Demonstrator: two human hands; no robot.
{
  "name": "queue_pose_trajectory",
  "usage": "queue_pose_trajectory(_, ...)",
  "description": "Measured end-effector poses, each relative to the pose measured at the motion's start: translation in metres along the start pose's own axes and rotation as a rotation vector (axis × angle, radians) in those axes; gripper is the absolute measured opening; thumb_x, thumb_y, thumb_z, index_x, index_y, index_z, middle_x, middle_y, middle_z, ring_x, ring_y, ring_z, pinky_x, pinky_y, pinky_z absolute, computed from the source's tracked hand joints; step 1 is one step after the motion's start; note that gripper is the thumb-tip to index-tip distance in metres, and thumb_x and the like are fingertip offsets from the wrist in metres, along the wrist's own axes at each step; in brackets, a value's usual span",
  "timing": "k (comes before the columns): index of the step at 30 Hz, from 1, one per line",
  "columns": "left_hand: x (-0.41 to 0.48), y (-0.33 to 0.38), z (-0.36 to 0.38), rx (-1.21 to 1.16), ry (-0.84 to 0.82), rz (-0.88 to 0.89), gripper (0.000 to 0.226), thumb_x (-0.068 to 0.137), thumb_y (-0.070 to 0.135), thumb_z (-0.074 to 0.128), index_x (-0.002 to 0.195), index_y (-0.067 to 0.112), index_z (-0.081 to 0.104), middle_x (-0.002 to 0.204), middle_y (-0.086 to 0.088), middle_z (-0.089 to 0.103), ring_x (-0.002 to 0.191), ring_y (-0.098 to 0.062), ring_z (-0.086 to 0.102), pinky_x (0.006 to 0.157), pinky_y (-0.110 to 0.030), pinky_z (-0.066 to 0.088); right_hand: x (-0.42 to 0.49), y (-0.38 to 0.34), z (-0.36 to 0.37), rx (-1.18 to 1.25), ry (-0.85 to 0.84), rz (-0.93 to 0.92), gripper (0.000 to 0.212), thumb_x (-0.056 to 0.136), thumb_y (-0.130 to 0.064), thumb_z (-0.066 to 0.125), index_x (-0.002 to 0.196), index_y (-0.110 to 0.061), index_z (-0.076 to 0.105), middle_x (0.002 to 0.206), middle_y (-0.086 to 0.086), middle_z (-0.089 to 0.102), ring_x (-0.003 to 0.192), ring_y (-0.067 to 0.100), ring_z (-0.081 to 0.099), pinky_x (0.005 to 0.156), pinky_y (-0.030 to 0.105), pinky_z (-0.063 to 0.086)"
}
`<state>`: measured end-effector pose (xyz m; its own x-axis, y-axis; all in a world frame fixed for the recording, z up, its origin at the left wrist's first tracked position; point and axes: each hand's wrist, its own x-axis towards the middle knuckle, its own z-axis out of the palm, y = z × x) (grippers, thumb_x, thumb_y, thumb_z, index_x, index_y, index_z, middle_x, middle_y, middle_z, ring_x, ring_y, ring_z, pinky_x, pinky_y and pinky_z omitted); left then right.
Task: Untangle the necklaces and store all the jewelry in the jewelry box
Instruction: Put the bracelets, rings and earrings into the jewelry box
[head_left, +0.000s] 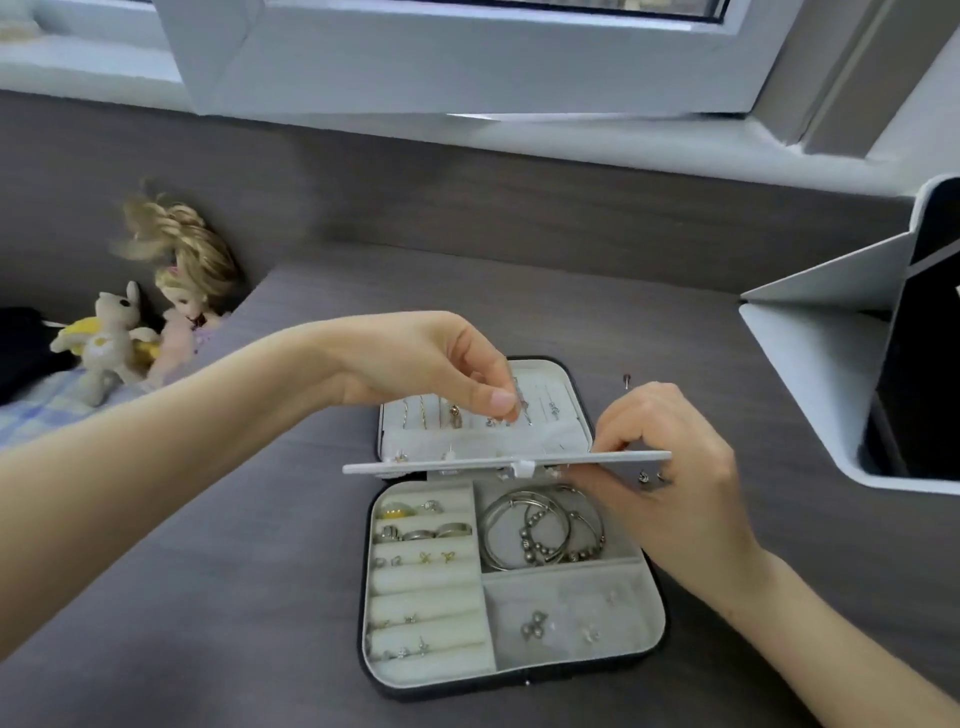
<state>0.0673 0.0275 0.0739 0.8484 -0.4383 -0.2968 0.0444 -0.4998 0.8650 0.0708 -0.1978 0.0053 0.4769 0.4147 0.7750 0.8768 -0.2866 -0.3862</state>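
Nearest me, the jewelry box (658, 621) lies open on the grey desk (208, 597). Its near half has ring rolls (423, 574) on the left with rings and studs tucked in, small earrings (534, 623) loose in the near-right compartment, and bangles (524, 530) in the compartment behind that. Across the hinge line a white divider panel (441, 466) is seen edge-on. My right hand (670, 467) grips its right end, fingers curled round it. My left hand (431, 358) reaches over the lid (577, 410), thumb and forefinger pinching a small silver piece (521, 402), too blurred to identify. Necklaces (431, 413) hang in the lid's pocket. One stud (627, 381) lies on the desk just beyond my right hand. Farther left are a doll (187, 270) and a plush toy (111, 343), and far right a white stand (810, 353).
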Motion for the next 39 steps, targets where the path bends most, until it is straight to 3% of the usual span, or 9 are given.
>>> queue_pose_trajectory(4,0.020,-0.004,0.006,-0.026,-0.097,0.023,0.007,0.073,0.026,0.069,0.069,0.024,0.074,0.080,0.005,0.064,0.073,-0.003,0.057,0.068,-0.013,0.044,-0.005,0.003,0.001,-0.011,0.014,-0.031,0.031,0.081,-0.023,0.071,0.063,0.000,0.060,0.067,0.006,0.057,0.069,0.014,0.050,0.062,0.031,0.044)
queue_pose_trajectory(12,0.031,-0.012,0.013,-0.084,-0.230,0.117,0.013,0.079,0.019,0.067,0.070,0.025,0.074,0.078,0.014,0.064,0.079,-0.003,0.058,0.077,-0.015,0.044,-0.007,0.002,0.003,-0.027,0.050,-0.021,0.034,0.081,-0.027,0.070,0.063,0.000,0.059,0.064,0.008,0.058,0.068,0.015,0.050,0.063,0.033,0.044)
queue_pose_trajectory(25,0.032,-0.016,0.013,-0.087,-0.243,0.136,0.010,0.077,0.016,0.066,0.073,0.021,0.074,0.080,0.010,0.065,0.082,-0.008,0.057,0.084,-0.026,0.045,-0.009,0.002,0.004,-0.034,0.059,-0.035,0.032,0.081,-0.024,0.070,0.063,0.000,0.060,0.064,0.008,0.058,0.068,0.016,0.050,0.064,0.034,0.043)
queue_pose_trajectory(31,0.032,-0.016,0.013,-0.096,-0.237,0.131,0.009,0.076,0.018,0.067,0.072,0.022,0.074,0.079,0.011,0.064,0.080,-0.007,0.057,0.080,-0.021,0.047,-0.008,0.002,0.005,-0.044,0.066,-0.033,0.034,0.082,-0.027,0.069,0.063,0.000,0.060,0.063,0.008,0.057,0.069,0.015,0.049,0.063,0.035,0.044)
queue_pose_trajectory(39,0.032,-0.017,0.013,-0.088,-0.236,0.150,0.003,0.074,0.024,0.072,0.073,0.024,0.074,0.080,0.011,0.065,0.081,-0.008,0.057,0.082,-0.023,0.046,-0.009,0.003,0.005,-0.053,0.075,-0.036,0.035,0.082,-0.028,0.068,0.063,0.000,0.060,0.064,0.007,0.058,0.069,0.013,0.050,0.067,0.031,0.044)
